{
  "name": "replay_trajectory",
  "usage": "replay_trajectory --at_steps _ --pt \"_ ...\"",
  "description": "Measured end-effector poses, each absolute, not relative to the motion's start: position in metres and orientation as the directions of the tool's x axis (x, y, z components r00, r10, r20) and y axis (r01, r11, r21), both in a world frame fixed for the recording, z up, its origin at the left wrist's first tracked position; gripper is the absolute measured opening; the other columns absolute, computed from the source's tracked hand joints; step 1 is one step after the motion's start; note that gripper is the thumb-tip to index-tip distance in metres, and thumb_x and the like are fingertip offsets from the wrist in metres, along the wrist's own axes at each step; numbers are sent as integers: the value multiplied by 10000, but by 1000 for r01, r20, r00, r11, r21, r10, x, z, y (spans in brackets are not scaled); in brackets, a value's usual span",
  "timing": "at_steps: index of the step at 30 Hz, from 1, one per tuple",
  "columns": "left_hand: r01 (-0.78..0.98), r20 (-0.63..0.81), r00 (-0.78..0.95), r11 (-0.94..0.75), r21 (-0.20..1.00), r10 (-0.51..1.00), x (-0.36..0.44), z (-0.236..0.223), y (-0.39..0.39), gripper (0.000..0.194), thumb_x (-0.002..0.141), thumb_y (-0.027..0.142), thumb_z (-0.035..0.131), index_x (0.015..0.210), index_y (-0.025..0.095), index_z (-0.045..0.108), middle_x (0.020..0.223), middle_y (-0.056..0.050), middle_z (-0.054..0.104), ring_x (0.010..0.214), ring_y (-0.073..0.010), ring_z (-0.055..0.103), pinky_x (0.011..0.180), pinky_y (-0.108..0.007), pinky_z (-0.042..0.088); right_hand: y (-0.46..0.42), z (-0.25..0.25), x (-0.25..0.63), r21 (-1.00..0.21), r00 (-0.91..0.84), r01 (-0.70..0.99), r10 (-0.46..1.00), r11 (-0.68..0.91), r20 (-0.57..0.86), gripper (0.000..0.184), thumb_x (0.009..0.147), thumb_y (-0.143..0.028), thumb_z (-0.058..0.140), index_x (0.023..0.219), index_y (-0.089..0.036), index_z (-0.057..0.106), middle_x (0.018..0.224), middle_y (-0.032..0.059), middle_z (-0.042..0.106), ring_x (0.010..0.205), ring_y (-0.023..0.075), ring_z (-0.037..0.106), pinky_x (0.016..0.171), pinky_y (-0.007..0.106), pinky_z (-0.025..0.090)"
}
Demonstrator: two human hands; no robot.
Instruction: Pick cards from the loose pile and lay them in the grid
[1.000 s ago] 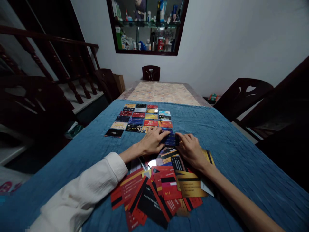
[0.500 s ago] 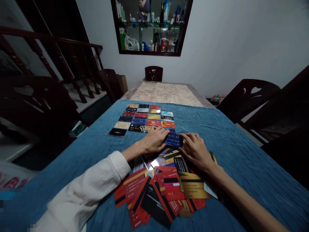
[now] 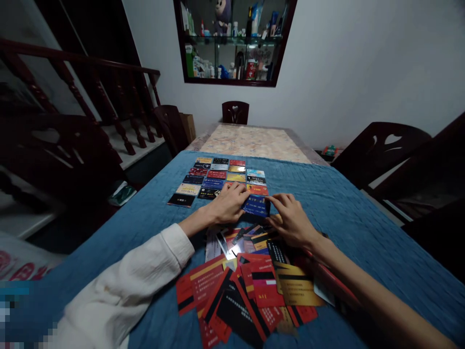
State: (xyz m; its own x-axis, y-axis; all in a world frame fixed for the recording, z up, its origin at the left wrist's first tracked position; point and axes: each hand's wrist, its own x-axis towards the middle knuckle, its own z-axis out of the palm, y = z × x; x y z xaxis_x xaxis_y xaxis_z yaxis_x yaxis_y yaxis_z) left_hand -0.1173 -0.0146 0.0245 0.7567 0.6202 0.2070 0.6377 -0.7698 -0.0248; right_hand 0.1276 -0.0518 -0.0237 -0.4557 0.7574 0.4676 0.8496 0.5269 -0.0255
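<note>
A blue plastic card (image 3: 256,206) with pale print is tilted up between my hands, its face toward me. My left hand (image 3: 229,202) pinches its left edge, with fingers curled over the top. At the right edge, the thumb and fingertips of my right hand (image 3: 293,218) close on the card. Just beyond my left hand lie cards in neat columns, among them a black card (image 3: 180,199) and a red card (image 3: 217,174); my left hand covers some of them. Below my hands spreads a loose pile with a gold card (image 3: 300,286) and a black-striped red card (image 3: 264,283).
A blue cloth (image 3: 145,247) covers the near part of the table, and a patterned top (image 3: 250,140) shows beyond it. Dark wooden chairs stand around, one at the far end (image 3: 235,112) and one on the right (image 3: 378,150). A glass-shelved cabinet (image 3: 232,41) is set in the wall.
Both hands have moved the blue card slightly away from me, up toward the laid-out columns. The card's face shows more squarely now. The whole view has shifted a little.
</note>
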Motion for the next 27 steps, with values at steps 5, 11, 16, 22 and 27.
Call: replay_trajectory --at_steps 5,11,16,22,27 --pt "688 209 715 -724 -44 667 -135 33 -7 461 850 247 618 1295 169 527 1284 -155 535 1221 -321 453 970 -475 397 -32 -13 108 0 -482 850 778 526 403 525 875 -338 574 1380 -205 521 1267 163 578 1115 316 472 821 417 442" --pt "764 176 640 -644 -43 748 -157 44 5 469 826 222 637 1285 193 546 1245 -146 546 1208 -333 455 983 -505 395 -8 4 75 -10 -469 867 824 498 317 536 872 -371 570 1376 -192 526 1284 175 584 1139 337 460 817 417 421" --pt "811 154 585 -580 -76 797 -174 48 20 506 826 218 634 1321 195 535 1252 -152 548 1210 -346 448 978 -510 402 8 17 47 -20 -458 879 855 477 245 495 880 -367 567 1341 -187 536 1280 167 601 1168 342 449 834 420 404" --pt "854 99 519 -513 -84 849 -194 48 41 502 824 229 622 1320 212 545 1249 -146 566 1217 -343 452 958 -505 420 27 27 16 -22 -447 889 879 457 166 534 882 -341 562 1384 -173 500 1312 157 604 1197 344 454 888 441 400" --pt "879 58 475 -470 -78 878 -209 44 57 514 802 214 624 1312 220 555 1267 -140 579 1222 -348 455 966 -526 420 42 26 -5 -20 -440 895 890 445 123 533 883 -339 557 1387 -179 490 1353 154 588 1247 356 430 896 461 412"
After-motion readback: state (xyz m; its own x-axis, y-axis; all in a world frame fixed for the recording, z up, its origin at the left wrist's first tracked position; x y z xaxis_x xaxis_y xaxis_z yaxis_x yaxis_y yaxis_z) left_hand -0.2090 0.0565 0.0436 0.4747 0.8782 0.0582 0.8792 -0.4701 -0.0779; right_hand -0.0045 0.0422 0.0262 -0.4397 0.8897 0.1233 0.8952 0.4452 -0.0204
